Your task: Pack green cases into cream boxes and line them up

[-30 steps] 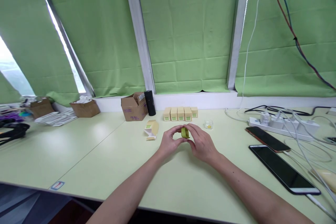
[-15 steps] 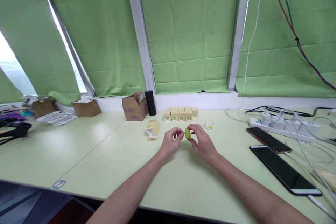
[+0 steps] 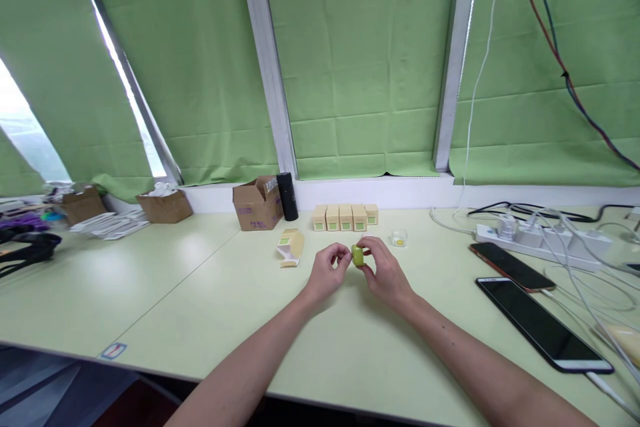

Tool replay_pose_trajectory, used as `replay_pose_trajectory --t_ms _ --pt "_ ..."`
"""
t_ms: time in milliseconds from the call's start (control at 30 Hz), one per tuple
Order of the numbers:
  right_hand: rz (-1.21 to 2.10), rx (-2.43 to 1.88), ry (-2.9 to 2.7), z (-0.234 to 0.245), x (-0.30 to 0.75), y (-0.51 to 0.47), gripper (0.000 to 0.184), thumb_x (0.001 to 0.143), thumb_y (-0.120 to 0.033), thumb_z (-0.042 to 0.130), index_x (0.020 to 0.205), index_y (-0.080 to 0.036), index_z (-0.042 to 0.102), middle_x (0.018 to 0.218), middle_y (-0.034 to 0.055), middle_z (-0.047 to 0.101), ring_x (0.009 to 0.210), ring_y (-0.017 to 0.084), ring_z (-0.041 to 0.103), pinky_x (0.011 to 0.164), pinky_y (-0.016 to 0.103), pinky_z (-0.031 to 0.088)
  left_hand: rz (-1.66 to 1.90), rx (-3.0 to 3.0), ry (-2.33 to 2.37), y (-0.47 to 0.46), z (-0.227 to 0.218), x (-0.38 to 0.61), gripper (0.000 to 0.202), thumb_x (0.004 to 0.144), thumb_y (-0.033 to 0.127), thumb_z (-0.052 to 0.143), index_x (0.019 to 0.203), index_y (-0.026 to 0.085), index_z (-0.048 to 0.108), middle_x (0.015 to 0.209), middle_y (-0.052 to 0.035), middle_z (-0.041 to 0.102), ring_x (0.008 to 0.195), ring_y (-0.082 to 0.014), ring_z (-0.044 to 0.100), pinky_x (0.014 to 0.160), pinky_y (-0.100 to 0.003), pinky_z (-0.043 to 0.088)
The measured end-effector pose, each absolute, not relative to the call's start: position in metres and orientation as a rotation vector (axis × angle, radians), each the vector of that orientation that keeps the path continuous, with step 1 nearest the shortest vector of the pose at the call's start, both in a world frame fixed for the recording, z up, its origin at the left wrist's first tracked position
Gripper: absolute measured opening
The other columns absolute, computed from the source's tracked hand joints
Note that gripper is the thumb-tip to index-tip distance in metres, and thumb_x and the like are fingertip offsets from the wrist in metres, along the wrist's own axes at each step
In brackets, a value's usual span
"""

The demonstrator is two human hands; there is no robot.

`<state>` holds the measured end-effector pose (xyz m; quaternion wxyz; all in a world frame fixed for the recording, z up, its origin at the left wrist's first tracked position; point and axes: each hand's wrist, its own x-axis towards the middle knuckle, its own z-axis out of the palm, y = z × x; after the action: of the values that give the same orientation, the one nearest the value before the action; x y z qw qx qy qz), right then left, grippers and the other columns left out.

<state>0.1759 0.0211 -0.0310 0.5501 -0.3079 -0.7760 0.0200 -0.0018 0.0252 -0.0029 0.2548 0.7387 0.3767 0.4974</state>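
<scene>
A small olive-green block-shaped item with rounded edges (image 3: 357,255) is held above the table between the fingertips of my right hand (image 3: 386,271). Its exact kind does not show. My left hand (image 3: 327,271) is pinched closed right at the item's left side; whether something tiny sits between those fingertips, I cannot make out. An opened cardboard carton (image 3: 291,247) lies to the left of my hands, its flap spread toward me. To their right is a small clear plastic container (image 3: 399,237) with a yellow spot.
Several small cream boxes (image 3: 345,218) stand in a row behind my hands. Farther left are a brown cardboard box (image 3: 256,205) and a black cylinder (image 3: 287,197). On the right lie two phones, the nearer one (image 3: 543,323) cabled, and a white power strip (image 3: 540,245) with tangled cords.
Almost nothing differs. The green item and both hands stay in the same place, with only a slight shift of the fingers.
</scene>
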Motion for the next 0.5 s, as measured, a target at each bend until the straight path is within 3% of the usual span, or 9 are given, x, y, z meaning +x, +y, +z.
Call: replay_pose_trajectory --t_ms 500 --pt "0.032 -0.74 -1.828 -0.0324 0.1771 0.0234 0.043 0.088 -0.004 0.053 0.125 -0.025 0.052 0.118 0.0113 0.062 0.111 0.029 0.063 0.086 0.048 0.062 1.363 2.011 1.052 0.0249 -0.0023 -0.0029 0.023 0.092 0.037 0.06 0.082 0.017 0.064 0.078 -0.0024 0.065 0.071 -0.0145 0.052 0.069 -0.028 0.042"
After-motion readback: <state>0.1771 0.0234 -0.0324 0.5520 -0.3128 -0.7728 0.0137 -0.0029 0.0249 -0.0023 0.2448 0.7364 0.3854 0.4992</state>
